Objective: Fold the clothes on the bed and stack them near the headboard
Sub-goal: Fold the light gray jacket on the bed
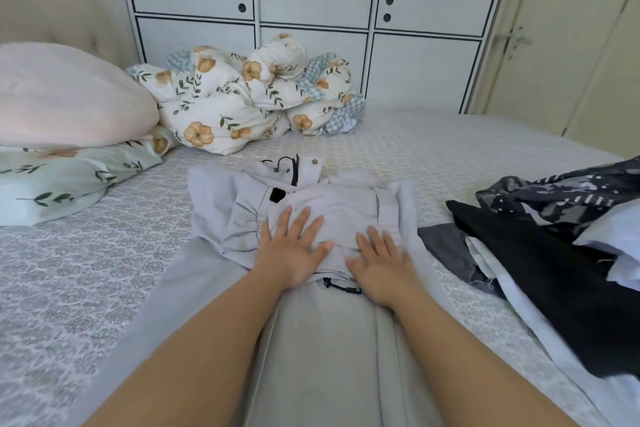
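Note:
A pale grey garment [221, 204] with black cords and a snap button lies spread across the middle of the bed [86, 270], its upper part folded over itself. My left hand [294, 250] presses flat on the folded part, fingers straight and spread. Just to the right, my right hand [381, 267] also lies flat on the same garment, palm down. Both forearms reach in from the bottom of the view. A heap of unfolded clothes [554, 253], black, dark patterned and white, sits at the right side of the bed.
A crumpled floral duvet [242, 104] lies at the far side against a white wardrobe [311, 3]. A pink pillow [62, 97] on a floral pillow [52, 184] sits at the left by the padded headboard [52, 3]. A door [571, 45] stands at the right.

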